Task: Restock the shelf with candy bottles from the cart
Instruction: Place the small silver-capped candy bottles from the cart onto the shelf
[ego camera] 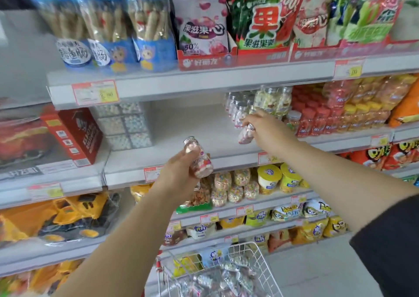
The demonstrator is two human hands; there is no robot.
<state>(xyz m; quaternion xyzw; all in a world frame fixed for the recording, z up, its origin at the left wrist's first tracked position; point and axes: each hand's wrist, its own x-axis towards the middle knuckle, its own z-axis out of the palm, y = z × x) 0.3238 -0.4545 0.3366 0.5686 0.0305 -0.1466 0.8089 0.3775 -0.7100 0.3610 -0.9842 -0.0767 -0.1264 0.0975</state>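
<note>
My left hand [179,174] grips a clear candy bottle [199,158] with a silver cap and pink-white candies, upright in front of the middle shelf's edge. My right hand [265,131] reaches over the white middle shelf [192,135] and holds a second small candy bottle [246,133] by its silver cap, tilted, just above the shelf board. Behind it stand several matching bottles [240,106] with silver caps in a row. The wire cart [254,260] sits at the bottom with several more bottles [222,278] inside.
Taller jars of pale candy [272,99] stand right of the bottles, then red and orange packs [328,113]. A stack of clear candy boxes [124,124] and a red carton [74,133] stand at the shelf's left. Bagged snacks fill the shelves above and below.
</note>
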